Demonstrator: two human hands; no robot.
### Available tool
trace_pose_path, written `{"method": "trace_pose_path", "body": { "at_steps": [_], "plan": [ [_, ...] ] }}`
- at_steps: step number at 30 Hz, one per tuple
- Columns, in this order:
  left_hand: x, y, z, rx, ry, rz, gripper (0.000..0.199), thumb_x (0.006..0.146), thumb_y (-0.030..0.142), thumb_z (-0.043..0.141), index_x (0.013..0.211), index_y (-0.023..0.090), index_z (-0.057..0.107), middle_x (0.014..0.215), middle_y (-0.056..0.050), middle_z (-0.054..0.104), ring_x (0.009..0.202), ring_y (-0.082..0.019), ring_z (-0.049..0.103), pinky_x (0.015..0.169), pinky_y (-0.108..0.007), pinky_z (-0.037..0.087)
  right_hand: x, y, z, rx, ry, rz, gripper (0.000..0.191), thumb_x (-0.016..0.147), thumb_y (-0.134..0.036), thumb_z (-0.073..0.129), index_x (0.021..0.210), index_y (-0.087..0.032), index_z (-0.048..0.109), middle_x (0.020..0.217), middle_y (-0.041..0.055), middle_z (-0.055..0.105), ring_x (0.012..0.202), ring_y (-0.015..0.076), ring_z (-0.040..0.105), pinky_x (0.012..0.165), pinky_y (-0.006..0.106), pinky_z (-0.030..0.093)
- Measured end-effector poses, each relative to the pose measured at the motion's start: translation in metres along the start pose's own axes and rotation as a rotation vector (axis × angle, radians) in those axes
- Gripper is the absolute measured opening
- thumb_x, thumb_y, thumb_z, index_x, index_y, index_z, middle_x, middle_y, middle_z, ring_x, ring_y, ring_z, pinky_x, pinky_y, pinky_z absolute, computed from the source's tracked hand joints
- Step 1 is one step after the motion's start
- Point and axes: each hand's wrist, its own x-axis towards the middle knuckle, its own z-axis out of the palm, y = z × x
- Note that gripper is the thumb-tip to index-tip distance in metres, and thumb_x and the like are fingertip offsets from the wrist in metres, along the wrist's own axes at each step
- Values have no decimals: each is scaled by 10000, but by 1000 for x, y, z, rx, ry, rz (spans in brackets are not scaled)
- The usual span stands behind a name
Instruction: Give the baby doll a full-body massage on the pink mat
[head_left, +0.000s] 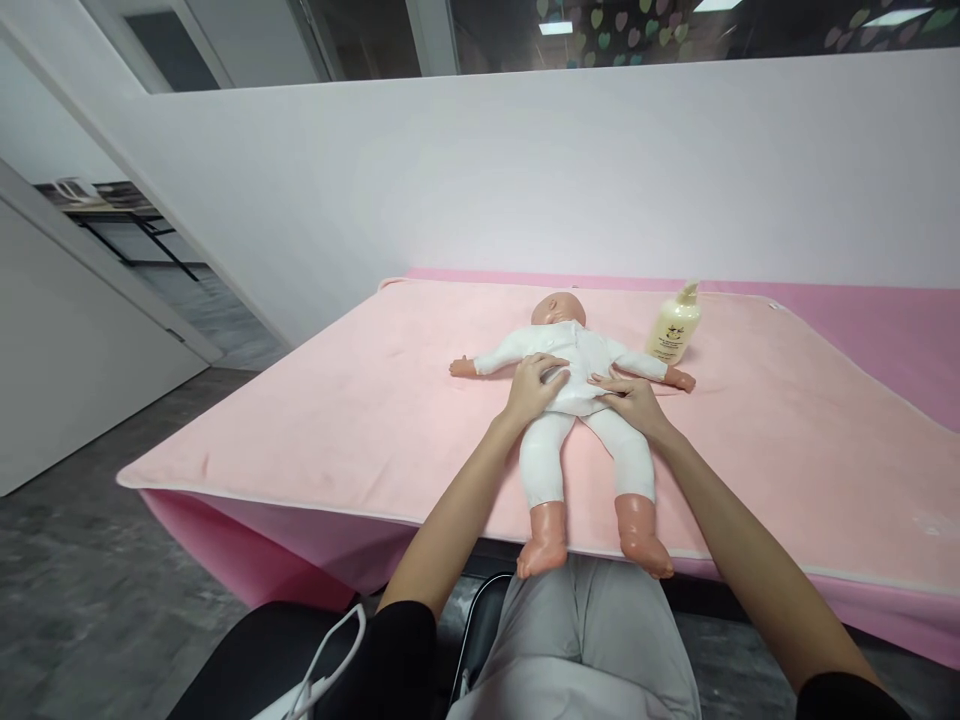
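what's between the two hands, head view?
The front of the white top on the doll lies between the left hand and right hand, seen in the head view.

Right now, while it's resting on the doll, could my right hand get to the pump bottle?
Probably yes: the right hand is empty, and the bottle is just beyond the outstretched arm of the doll. That low arm partly lies between, but reaching over looks free.

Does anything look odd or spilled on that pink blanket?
No spill shows. The doll lies with its feet poking past the near edge of the blanket, and the bottle seems to lean, perhaps just camera distortion.
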Motion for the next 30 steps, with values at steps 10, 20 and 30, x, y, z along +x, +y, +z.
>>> {"method": "trace_pose_path", "body": {
  "at_steps": [10, 20, 30],
  "plan": [
    [5, -10, -2, -42, -187, -131, 217, 758, 264, 625, 929, 202, 743, 1004, -53, 731, 917, -228, 668, 867, -345, 495, 6, -6, 3, 148, 92, 61, 264, 722, -435, 604, 755, -205, 731, 850, 48, 732, 968, 247, 658, 1032, 447, 415],
    [1, -16, 3, -97, -93, -92, 206, 790, 255, 611, 940, 213, 745, 973, -60, 736, 893, -221, 679, 815, -330, 503, 40, -9, 13, -340, 86, 71, 383, 628, -128, 609, 1004, -150, 679, 1071, 88, 632, 942, 195, 598, 872, 341, 479],
    [9, 2, -3, 4, 128, -122, 385, 863, 278, 497, 1232, 216, 589, 939, -49, 724, 879, -193, 644, 851, -316, 468, 50, -6, 19, -473, 92, 73, 113, 703, -95, 586, 725, -156, 678, 806, 45, 696, 732, 154, 585, 769, 290, 453]
  ]
}}
